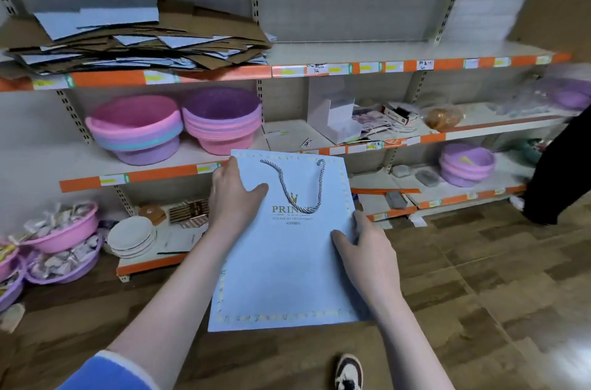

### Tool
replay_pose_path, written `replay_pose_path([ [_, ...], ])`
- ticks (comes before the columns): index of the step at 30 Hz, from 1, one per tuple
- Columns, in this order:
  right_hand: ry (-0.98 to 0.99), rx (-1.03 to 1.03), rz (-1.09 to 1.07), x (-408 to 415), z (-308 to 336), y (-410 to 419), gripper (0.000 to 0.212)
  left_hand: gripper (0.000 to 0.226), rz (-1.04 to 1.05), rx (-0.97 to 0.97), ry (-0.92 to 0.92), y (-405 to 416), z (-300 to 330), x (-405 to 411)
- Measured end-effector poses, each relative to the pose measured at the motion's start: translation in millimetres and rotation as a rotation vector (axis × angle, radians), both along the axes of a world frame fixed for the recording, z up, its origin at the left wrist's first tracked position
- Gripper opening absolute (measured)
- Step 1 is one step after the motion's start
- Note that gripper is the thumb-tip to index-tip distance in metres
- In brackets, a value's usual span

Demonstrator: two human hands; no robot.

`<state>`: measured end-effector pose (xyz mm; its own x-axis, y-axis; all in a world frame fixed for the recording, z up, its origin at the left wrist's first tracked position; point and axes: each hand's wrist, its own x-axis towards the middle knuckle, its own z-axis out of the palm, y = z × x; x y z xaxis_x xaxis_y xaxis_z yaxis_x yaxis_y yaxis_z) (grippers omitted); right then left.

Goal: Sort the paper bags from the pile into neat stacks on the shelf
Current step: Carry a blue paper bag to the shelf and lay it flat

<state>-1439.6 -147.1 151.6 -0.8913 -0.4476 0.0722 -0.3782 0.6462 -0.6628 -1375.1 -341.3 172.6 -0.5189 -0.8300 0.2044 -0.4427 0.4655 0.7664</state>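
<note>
I hold a flat light-blue paper bag with a rope handle and gold lettering in front of me, at the height of the lower shelves. My left hand grips its upper left edge, thumb on the front. My right hand pinches its right edge, thumb on the face. A messy pile of blue and brown flat paper bags lies on the left half of the upper shelf, whose right half is bare.
Stacked pink and purple basins sit on the shelf below the pile. Boxes and small goods fill the middle right shelf. More basins stand on the floor at left. A person in black stands at the right edge.
</note>
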Motion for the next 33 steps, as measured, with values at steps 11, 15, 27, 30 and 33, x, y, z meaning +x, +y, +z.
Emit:
replay_pose_path([
  [11, 0.037, -0.033, 0.049, -251, 32, -32, 0.045, 0.051, 0.056, -0.042, 0.015, -24, 23, -232],
  [15, 0.057, -0.086, 0.072, -307, 36, -42, 0.017, 0.049, 0.056, -0.061, 0.009, -36, 36, -289],
  [27, 0.111, -0.132, 0.094, -441, 41, -121, 0.021, 0.069, 0.064, -0.069, 0.095, -117, 46, -423],
  [30, 0.153, -0.118, 0.088, -473, 45, -152, 0.028, 0.068, 0.062, -0.089, 0.138, -146, 53, -455],
  [33, 0.175, -0.168, 0.114, -510, 52, -190, 0.02, 0.066, 0.071, -0.089, 0.161, -181, 63, -489],
])
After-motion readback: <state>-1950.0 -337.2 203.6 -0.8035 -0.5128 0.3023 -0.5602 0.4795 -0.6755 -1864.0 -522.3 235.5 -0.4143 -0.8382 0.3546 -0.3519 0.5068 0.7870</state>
